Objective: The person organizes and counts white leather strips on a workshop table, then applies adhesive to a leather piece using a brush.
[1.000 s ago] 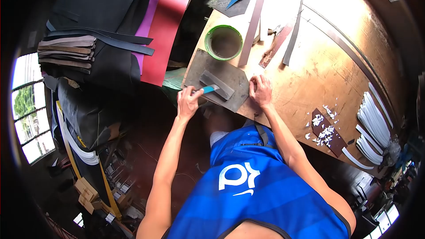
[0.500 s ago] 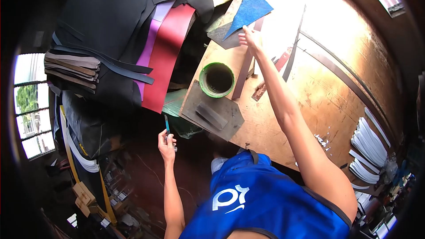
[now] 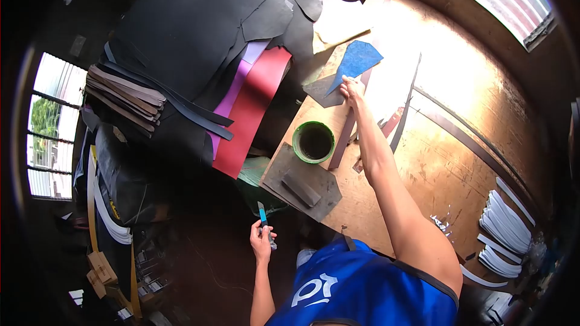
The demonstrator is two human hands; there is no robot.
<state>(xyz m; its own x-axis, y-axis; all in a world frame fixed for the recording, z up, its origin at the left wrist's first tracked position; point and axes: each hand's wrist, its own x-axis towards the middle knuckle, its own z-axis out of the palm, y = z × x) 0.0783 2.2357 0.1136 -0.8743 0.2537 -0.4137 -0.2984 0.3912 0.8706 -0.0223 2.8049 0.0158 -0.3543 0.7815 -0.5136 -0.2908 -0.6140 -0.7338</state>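
My left hand is closed round a utility knife with a blue-and-black body, its tip pointing up, held over the dark floor beside the table. My right hand reaches across the wooden table, fingers pinched at the lower edge of a blue leather piece. That piece has an angular outline with a narrow point and partly overlaps a dark grey sheet. Just below my right hand stands a green-rimmed bucket. A long brown strip lies beside the bucket.
Black leather sheets, with red and purple pieces, pile up left of the table. A grey board bearing a dark block lies at the near corner. White strips are bundled at the right.
My right hand's fingers have gone from spread to pinched at the blue leather's edge. The view has shifted, so the table and piles sit lower. My left hand still holds the knife.
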